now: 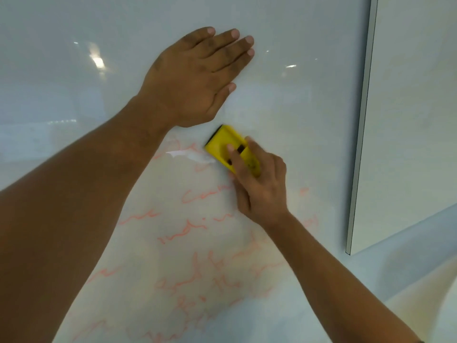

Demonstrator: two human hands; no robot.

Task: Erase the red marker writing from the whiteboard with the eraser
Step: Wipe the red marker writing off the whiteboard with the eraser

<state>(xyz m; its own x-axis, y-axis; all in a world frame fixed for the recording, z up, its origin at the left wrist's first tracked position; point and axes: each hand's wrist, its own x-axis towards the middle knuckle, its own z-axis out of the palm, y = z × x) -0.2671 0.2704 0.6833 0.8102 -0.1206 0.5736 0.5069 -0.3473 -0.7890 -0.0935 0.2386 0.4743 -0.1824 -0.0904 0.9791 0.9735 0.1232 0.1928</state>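
Note:
A glossy whiteboard (296, 100) fills the view. Red marker writing (197, 258) runs in several lines across its lower middle, partly smeared near the top. My right hand (259, 186) grips a yellow eraser (226, 143) with a dark pad edge and holds it against the board at the upper end of the writing. A wiped streak lies just left of the eraser. My left hand (195, 78) rests flat on the board above the eraser, fingers straight and together, holding nothing. My left forearm covers part of the writing at lower left.
The board's grey right edge (361, 134) runs down the right side, with a pale wall (415, 120) beyond it. Ceiling light reflections glint on the upper board. A light surface shows at the lower right corner.

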